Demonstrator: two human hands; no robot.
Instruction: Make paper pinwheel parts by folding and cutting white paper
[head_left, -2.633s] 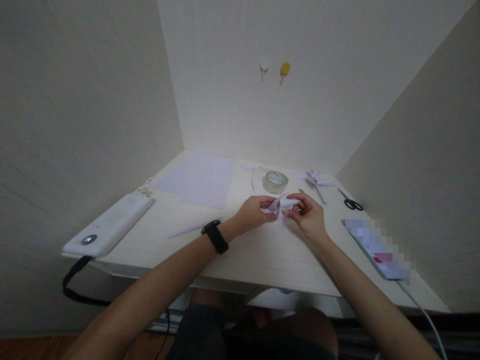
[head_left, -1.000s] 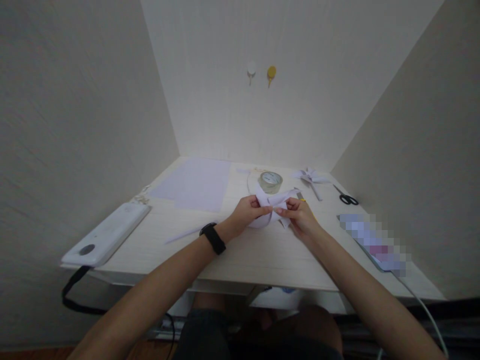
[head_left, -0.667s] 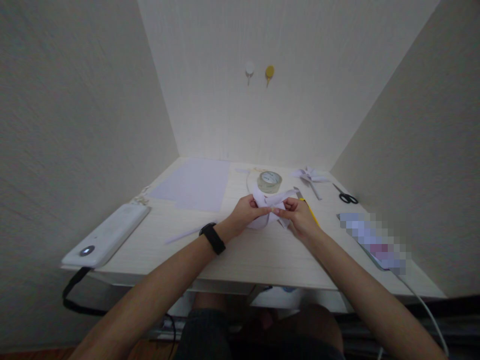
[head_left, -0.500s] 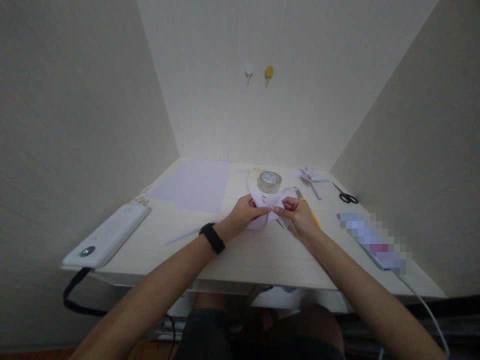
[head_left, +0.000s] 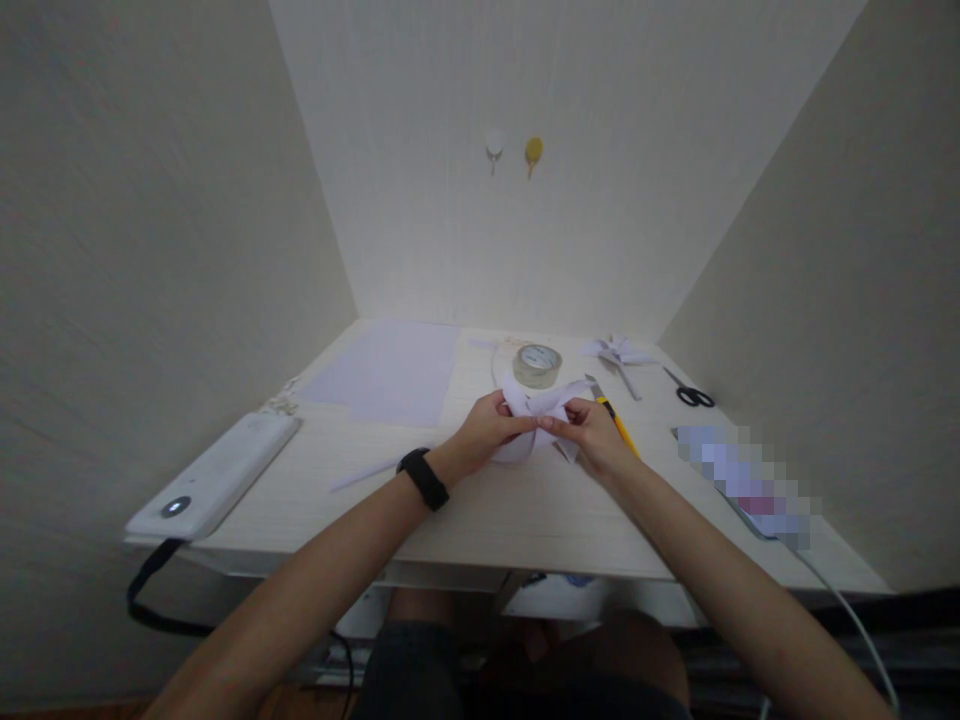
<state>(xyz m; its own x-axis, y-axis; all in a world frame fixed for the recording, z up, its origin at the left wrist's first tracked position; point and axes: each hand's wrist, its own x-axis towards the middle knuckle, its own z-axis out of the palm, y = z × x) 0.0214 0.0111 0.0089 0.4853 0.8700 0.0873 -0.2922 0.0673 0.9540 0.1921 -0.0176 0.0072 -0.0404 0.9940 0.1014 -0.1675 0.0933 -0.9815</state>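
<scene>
A white paper pinwheel [head_left: 553, 401] with curled-in vanes is held between both hands, above the middle of the desk. My left hand [head_left: 487, 432] grips its left side, thumb pressed at the centre. From the right, my right hand [head_left: 598, 432] pinches it, the thumb tip meeting the other thumb at the middle where the vane ends gather. My fingers partly hide the folds. Just beyond the paper sits a roll of clear tape [head_left: 537, 367]. A yellow utility knife [head_left: 619, 422] lies right beside my right hand. Near my left wrist rests a thin rolled paper stick [head_left: 367, 474].
Paper sheets [head_left: 397, 375] lie at the back left of the desk [head_left: 525, 530]. Another paper pinwheel [head_left: 616, 355] on a stick is at the back right, near black-handled scissors [head_left: 694, 396]. A white device [head_left: 217, 475] stands left, a blurred-out phone-like slab [head_left: 742, 482] right.
My right hand has shifted slightly left, bringing its thumb closer to the left one over the pinwheel's centre. The view has tilted a little; the other things stay put.
</scene>
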